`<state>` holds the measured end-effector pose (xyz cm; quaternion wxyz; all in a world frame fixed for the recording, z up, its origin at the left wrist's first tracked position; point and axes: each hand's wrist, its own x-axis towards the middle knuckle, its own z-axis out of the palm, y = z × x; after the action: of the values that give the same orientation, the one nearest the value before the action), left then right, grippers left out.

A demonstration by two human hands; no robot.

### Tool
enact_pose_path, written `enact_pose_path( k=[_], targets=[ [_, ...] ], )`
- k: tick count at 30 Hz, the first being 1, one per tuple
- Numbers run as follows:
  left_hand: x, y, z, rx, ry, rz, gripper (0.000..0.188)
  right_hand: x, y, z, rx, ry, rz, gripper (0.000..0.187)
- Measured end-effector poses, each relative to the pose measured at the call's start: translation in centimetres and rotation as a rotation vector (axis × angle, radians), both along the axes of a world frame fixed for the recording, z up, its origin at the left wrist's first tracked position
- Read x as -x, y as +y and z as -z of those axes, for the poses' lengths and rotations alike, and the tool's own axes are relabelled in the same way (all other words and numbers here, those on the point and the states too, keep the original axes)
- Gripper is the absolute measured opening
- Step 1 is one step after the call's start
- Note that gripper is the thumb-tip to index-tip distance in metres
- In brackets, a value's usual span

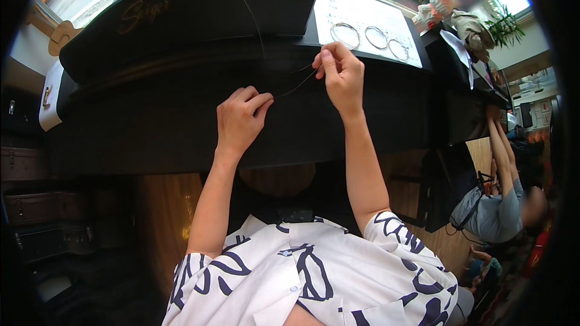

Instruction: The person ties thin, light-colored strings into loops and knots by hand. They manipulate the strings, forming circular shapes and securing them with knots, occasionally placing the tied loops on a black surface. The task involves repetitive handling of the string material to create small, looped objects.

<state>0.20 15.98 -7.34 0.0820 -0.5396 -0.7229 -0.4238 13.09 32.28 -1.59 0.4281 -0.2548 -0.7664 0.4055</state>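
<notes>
A thin metal string runs between my two hands above the black surface. My left hand pinches one part of it between thumb and fingers. Higher and to the right, my right hand also pinches it, with a short bit of string sticking out to the left of the fingertips. Another thin length of string arcs up past the black upright panel; where it joins the rest I cannot tell. Beyond my right hand, three coiled strings lie in a row on a white printed sheet.
At the far left, another white sheet carries a small metal piece. Dark cases are stacked below it. To the right are papers, a crumpled beige cloth and a potted plant. A person in grey sits further right.
</notes>
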Motion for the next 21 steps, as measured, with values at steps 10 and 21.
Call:
enact_pose_path(
  k=[10,21],
  targets=[
    [-0.6,-1.2,-0.2,-0.073,-0.041,0.104,0.015,-2.9,-1.6,-8.6,-0.144,0.248,-0.129,0.012],
    [0.0,-1.5,1.1,-0.256,-0.216,0.116,0.015,-14.8,-8.7,-16.1,-0.385,0.601,-0.414,0.019]
  ],
)
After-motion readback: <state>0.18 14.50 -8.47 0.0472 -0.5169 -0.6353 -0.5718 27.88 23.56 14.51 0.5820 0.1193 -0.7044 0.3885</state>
